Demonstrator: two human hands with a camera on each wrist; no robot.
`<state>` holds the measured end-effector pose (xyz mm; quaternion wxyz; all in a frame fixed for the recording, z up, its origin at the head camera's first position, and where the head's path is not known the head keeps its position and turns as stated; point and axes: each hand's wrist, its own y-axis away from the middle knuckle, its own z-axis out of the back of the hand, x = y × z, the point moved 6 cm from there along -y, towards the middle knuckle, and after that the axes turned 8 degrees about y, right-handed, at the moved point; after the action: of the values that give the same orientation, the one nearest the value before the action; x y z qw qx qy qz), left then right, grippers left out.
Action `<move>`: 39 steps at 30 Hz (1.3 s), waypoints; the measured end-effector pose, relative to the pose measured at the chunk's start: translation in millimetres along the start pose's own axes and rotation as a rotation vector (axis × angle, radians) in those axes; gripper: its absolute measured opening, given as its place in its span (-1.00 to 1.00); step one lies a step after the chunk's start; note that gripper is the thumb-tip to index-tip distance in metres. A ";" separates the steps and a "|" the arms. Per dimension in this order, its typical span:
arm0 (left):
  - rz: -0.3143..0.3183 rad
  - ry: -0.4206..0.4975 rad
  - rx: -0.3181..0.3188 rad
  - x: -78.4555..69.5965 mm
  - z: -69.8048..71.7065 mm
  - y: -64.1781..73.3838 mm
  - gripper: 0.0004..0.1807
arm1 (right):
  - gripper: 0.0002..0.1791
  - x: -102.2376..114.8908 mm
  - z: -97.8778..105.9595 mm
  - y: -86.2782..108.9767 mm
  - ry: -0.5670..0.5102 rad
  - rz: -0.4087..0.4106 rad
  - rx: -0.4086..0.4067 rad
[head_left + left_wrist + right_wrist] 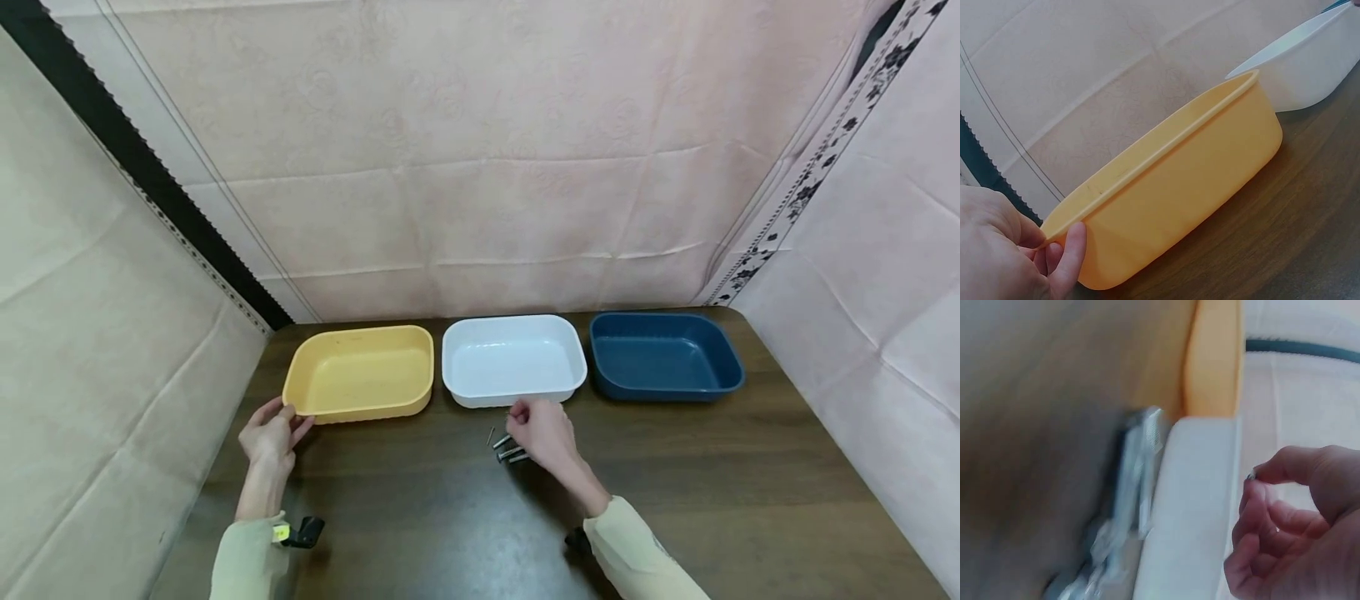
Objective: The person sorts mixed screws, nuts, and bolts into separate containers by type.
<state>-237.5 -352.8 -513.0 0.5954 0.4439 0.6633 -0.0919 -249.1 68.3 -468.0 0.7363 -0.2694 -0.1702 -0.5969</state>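
My left hand (272,432) pinches the front left corner of a yellow plastic tub (358,413), thumb on one side of the rim and fingers on the other. The tub stands on the table. In front of a white tub (514,400), my right hand (542,429) is raised, its fingers curled. Thumb and forefinger pinch a small shiny metal piece (1251,475); most of it is hidden by the fingertips. Several metal bolts (512,455) lie on the table beside and below this hand, blurred in the right wrist view. A thin small metal pin (491,436) lies left of them.
A dark blue tub (667,395) stands right of the white one, completing a row along the table's back edge. Brown wood-grain table (420,508) extends in front. Pale cloth (465,167) hangs behind and at both sides.
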 end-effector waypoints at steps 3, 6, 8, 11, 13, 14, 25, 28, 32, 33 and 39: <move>-0.004 -0.009 0.003 -1.7 -2.8 1.5 -0.66 | -0.96 22.3 -5.1 -10.2 -0.123 0.041 0.041; -0.013 -0.009 0.005 -2.8 -5.6 2.5 -0.64 | -0.98 43.8 -12.6 -21.3 -0.213 0.071 0.084; -0.016 -0.001 0.008 -2.7 -7.4 2.1 -0.65 | -0.97 56.3 -18.0 -28.5 -0.252 0.085 0.101; -0.025 0.010 0.007 -2.1 -9.0 0.5 -0.68 | -0.94 71.5 -26.8 -37.6 -0.308 0.080 0.125; -0.034 0.004 0.007 -1.6 -9.5 -0.3 -0.70 | -0.95 79.9 -32.6 -42.9 -0.332 0.091 0.128; -0.038 0.000 0.007 -1.5 -9.6 -0.6 -0.70 | -0.94 83.8 -35.2 -45.2 -0.341 0.096 0.127; -0.039 -0.007 0.028 -1.0 -7.5 -0.6 -0.66 | -0.95 108.4 -57.4 -63.8 -0.336 0.122 0.116; -0.032 -0.006 0.024 -0.8 -5.6 0.2 -0.66 | -0.96 112.9 -62.3 -67.9 -0.333 0.125 0.103; -0.029 0.004 0.014 -0.2 -3.7 0.8 -0.65 | -0.94 116.9 -71.1 -73.8 -0.306 0.093 0.110; -0.030 0.004 0.012 -0.2 -3.4 1.0 -0.64 | -0.94 117.6 -73.7 -75.5 -0.289 0.080 0.113; -0.046 -0.007 -0.003 -1.2 -1.3 1.8 -0.62 | -0.93 124.8 -88.4 -85.7 -0.148 0.034 0.107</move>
<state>-237.2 -351.5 -510.9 0.5960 0.4272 0.6717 -0.1061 -309.9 -95.1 -450.4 0.7450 -0.2758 -0.2510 -0.5531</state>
